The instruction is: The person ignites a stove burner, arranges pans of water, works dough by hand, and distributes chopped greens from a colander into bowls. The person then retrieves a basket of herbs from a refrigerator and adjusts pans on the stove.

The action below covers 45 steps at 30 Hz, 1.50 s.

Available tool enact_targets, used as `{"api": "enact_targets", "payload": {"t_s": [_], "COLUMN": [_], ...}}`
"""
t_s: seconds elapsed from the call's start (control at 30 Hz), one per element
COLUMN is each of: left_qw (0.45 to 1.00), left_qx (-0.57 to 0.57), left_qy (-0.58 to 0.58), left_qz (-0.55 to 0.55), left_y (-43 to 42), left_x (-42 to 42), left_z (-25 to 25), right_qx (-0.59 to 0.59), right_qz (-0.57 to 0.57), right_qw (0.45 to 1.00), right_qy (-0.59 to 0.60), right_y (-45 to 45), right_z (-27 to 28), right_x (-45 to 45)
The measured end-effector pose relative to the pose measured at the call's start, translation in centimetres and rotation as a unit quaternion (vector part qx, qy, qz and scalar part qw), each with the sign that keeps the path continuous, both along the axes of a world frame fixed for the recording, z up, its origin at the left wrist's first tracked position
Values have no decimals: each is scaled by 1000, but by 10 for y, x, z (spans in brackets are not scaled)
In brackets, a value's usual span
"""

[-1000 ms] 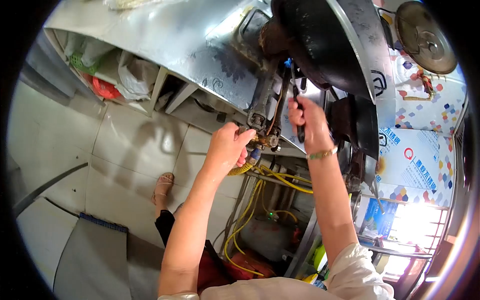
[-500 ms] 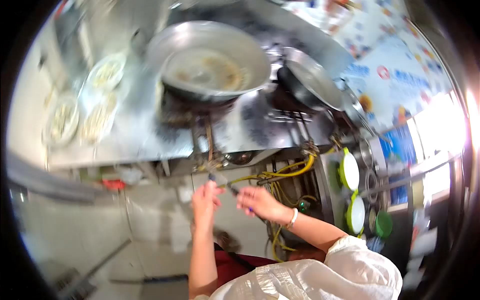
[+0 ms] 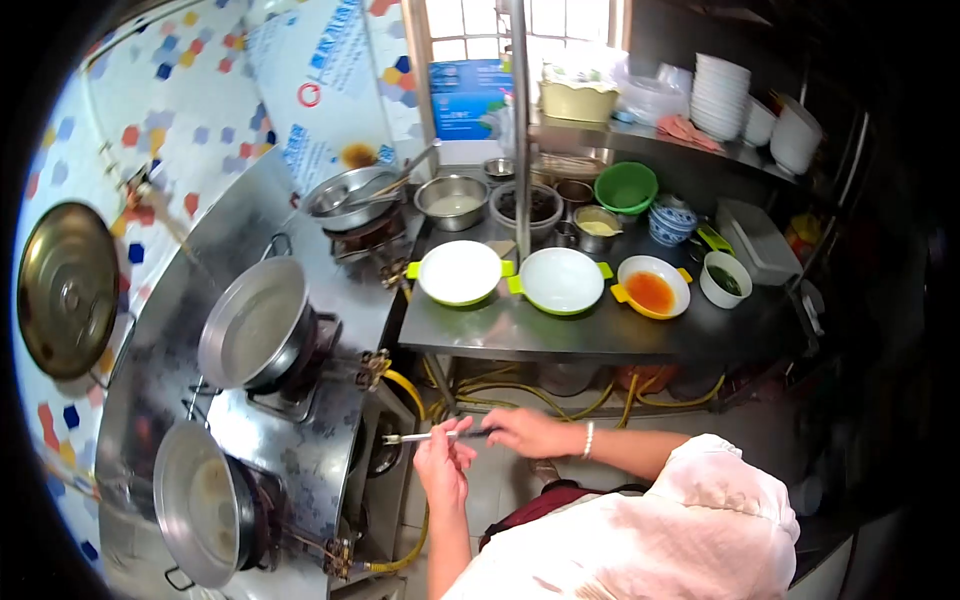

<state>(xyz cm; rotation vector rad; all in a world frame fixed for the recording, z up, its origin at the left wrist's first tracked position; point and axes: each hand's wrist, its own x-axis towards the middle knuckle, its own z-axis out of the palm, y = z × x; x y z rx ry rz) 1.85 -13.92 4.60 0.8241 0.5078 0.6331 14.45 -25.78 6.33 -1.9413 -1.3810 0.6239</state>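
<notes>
A thin metal rod with a dark handle (image 3: 412,437), shaped like a stick lighter, lies level between my hands, its tip pointing left. My left hand (image 3: 443,462) is closed, thumb and fingers pinching the rod near its middle. The fingers of my right hand (image 3: 532,433) are closed round the dark end, which they partly hide. Left of my hands is the stove counter (image 3: 290,440). It carries a wide pan (image 3: 190,500) with a little liquid at the near burner and a second pan (image 3: 257,325) farther along.
A third pan (image 3: 350,200) with a ladle stands on the far burner. On the side table (image 3: 560,338) are white dishes (image 3: 460,272), a dish of orange-red liquid (image 3: 650,293), a green bowl (image 3: 627,187) and several containers. Yellow gas hoses (image 3: 405,388) run below. A large lid (image 3: 68,290) hangs left.
My view has swung right, bringing the side table and window to the front. My hands have moved along, still together, and the rod now lies level across both.
</notes>
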Motion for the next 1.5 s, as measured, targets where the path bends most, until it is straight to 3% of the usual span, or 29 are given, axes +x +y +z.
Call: {"api": "enact_targets", "payload": {"t_s": [0.07,0.13,0.17,0.2,0.3,0.4,0.5,0.57,0.63,0.67,0.73,0.77,0.8,0.87,0.93,1.0,1.07,1.1,1.13,1.23,1.27,1.33,1.43,1.5], "left_qw": [999,992,992,993,990,984,979,978,968,961,956,951,946,943,948,957,962,961,962,958,953,948,956,965], "left_qx": [12,96,85,76,52,50,20,2,-19,-25,-39,-50,-60,-64,-67,-54,-26,-30,-3,18,18,-8,22,111], "left_qy": [7,70,73,82,126,171,187,198,225,248,248,254,260,275,278,267,268,268,268,285,300,313,289,220], "left_qz": [-47,-50,-53,-48,-26,-7,83,72,112,124,151,169,185,179,136,97,56,57,45,37,40,60,54,88], "left_y": [-4,1,6,7,10,8,3,6,13,19,25,30,35,50,65,84,106,115,126,159,169,184,215,248], "left_x": [32,59,69,80,106,120,120,107,88,80,65,57,53,51,52,54,55,53,51,38,34,27,30,38], "left_z": [11,18,11,11,-2,-10,-12,-21,-32,-37,-50,-56,-61,-65,-69,-72,-73,-72,-72,-71,-71,-56,-8,52], "right_qx": [145,147,196,239,199,109,126,96,28,28,116,156,153,337,418,457,381,360,331,294,289,237,241,213], "right_qz": [-82,-183,-235,-284,-342,-340,-305,-351,-459,-453,-576,-596,-598,-438,-341,-287,-233,-219,-199,-235,-235,-261,-189,-105], "right_qw": [976,934,884,871,784,780,850,773,702,705,559,532,528,594,713,810,879,907,904,858,858,798,749,715], "right_qy": [-140,-268,-354,-321,-478,-514,-410,-520,-544,-545,-585,-582,-583,-584,-448,-231,-165,9,184,350,352,488,587,658], "right_y": [-23,-48,-58,-70,-88,-75,-56,-63,-41,-32,-13,-6,3,29,90,159,215,239,262,318,332,357,380,397], "right_z": [19,63,75,108,180,203,203,192,191,190,193,189,183,167,150,124,93,77,68,53,47,47,35,26], "right_x": [61,144,195,243,357,460,536,584,569,557,515,508,504,495,445,399,388,383,375,375,384,386,403,413]}}
